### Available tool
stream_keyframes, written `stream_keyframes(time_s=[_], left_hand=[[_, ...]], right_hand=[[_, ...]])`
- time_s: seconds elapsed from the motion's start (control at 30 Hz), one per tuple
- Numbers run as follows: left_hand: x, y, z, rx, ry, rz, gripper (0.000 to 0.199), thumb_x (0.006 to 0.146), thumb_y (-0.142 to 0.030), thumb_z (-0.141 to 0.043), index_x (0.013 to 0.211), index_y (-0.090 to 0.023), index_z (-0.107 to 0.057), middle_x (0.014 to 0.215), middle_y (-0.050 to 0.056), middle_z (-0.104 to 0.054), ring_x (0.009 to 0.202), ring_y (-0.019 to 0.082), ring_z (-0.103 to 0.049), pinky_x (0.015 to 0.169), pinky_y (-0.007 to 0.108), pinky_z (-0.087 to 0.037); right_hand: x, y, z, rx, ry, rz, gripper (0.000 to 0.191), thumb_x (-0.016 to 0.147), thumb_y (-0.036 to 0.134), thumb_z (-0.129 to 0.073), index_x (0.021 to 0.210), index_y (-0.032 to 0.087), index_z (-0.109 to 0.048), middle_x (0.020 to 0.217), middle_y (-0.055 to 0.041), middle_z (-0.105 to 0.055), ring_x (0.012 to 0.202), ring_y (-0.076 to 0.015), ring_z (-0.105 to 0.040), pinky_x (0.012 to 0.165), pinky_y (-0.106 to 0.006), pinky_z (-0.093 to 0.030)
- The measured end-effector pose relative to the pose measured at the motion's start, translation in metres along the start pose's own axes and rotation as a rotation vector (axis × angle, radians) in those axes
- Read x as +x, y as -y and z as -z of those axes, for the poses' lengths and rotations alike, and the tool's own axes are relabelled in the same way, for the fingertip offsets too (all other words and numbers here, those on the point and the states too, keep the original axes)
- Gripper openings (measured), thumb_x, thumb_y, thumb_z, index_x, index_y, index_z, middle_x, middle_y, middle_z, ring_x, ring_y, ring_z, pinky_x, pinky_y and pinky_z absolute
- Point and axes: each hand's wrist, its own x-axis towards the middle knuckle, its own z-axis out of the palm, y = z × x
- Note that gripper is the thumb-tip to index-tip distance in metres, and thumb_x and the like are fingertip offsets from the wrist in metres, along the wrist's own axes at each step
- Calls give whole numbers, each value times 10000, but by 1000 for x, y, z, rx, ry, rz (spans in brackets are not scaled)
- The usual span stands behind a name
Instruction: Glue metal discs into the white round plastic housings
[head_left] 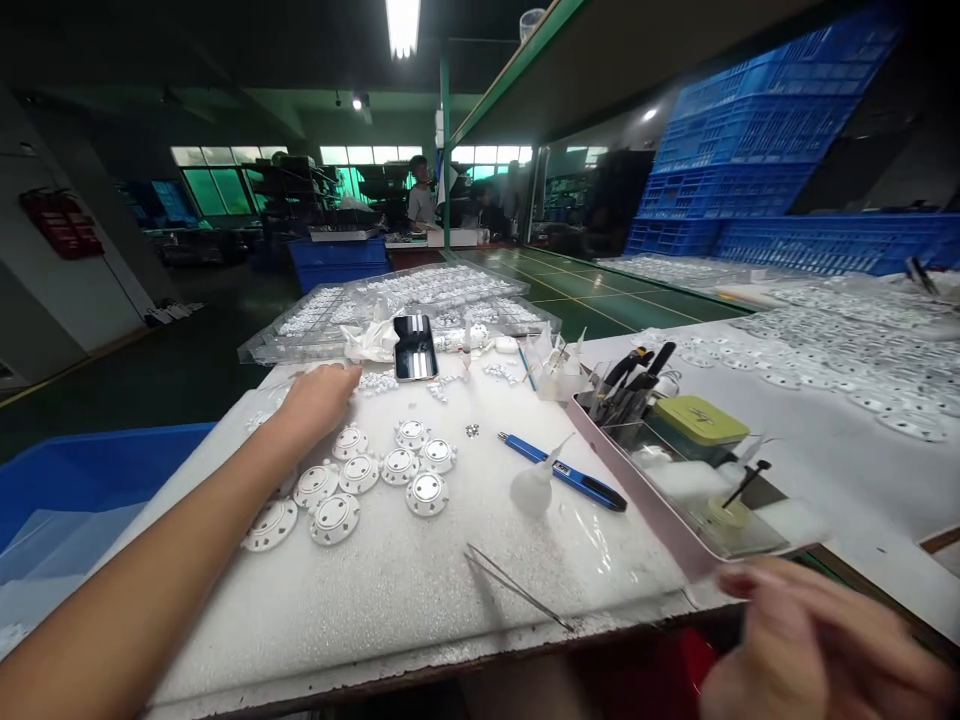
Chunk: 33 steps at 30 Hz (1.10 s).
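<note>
My left hand [321, 396] reaches over the left part of the foam-covered bench, back up, beside small white pieces [377, 381]; its fingertips are mostly hidden. Just nearer lie several white round discs with small dark marks [334, 517]. My right hand [817, 640] is low at the right, past the bench's front edge and near the pink tray [675, 530]; motion smears its fingers. Tweezers [517, 590] rest near the front edge. A blue cutter [562, 470] lies behind a translucent squeeze bottle [532, 490]. Tiny metallic bits [472, 431] are on the foam.
A phone [415, 348] lies behind the discs. The pink tray holds pens and a yellow-lidded box [701, 419]. Trays of white parts [322, 312] fill the back. A blue bin [112, 500] stands left, blue crates [750, 130] back right. A person [421, 200] is far off.
</note>
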Motion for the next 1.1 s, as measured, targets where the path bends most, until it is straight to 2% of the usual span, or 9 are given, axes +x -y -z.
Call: stream_keyframes(time_s=[0.07,0.17,0.37,0.47,0.57,0.63,0.7,0.93,1.1], left_hand=[[0,2,-7,45,49,-9,116,751,-132,-621,866,-141,-609,866,105,-618,797,243,-581,662,318,-406],[-2,4,-5,70,112,-22,157,751,-161,-635,906,-137,-633,908,120,-634,779,229,-582,639,308,-419],[-25,-24,35,16,134,-85,335,867,-346,-558,1129,-160,-655,1077,167,-653,952,331,-606,686,338,-444],[-53,-64,43,-386,425,-363,428,815,-530,-645,1160,-275,-651,1153,66,-653,982,260,-612,746,283,-473],[-77,-97,31,-483,698,-723,357,773,-382,-752,1097,-255,-672,1031,40,-679,918,216,-621,758,251,-456],[-84,-107,21,-417,611,-806,151,880,-141,-577,953,-207,-693,940,51,-670,790,176,-617,673,245,-436],[-86,-109,20,-431,533,-830,272,859,-7,-482,843,-183,-689,859,49,-668,725,155,-613,638,238,-435],[-85,-106,25,-1386,300,-394,130,759,-129,-772,773,-232,-694,780,-26,-740,819,197,-718,772,312,-594],[-100,-122,-4,-1685,448,-96,230,699,-94,-817,717,-234,-634,726,-54,-734,830,205,-735,734,331,-636]], right_hand=[[-9,10,-14,76,-10,-7,108,805,134,-693,896,187,-673,828,-36,-635,749,-171,-586,703,-334,-444],[-21,18,-25,120,262,-163,159,812,135,-675,951,211,-657,901,-36,-635,830,-160,-623,719,-284,-518],[-31,16,-28,421,400,-511,129,858,165,-611,972,225,-624,878,-38,-573,775,-132,-588,688,-252,-523],[-26,17,-36,802,462,-738,83,811,211,-588,893,204,-577,805,-26,-482,707,-134,-510,633,-282,-486],[-21,21,-43,1091,470,-899,99,724,216,-577,782,200,-499,731,5,-351,631,-125,-379,562,-270,-420],[-20,22,-46,1183,421,-972,147,676,198,-570,739,203,-438,713,22,-278,610,-120,-309,541,-251,-381],[-21,21,-47,1227,366,-1016,202,636,184,-566,723,206,-385,716,31,-231,607,-117,-269,536,-235,-357],[-26,14,-47,1244,298,-1045,318,607,141,-576,730,210,-291,721,40,-194,607,-104,-221,537,-197,-314],[-30,17,-50,1242,326,-943,307,693,193,-609,752,220,-309,729,34,-238,623,-111,-283,565,-230,-346]])
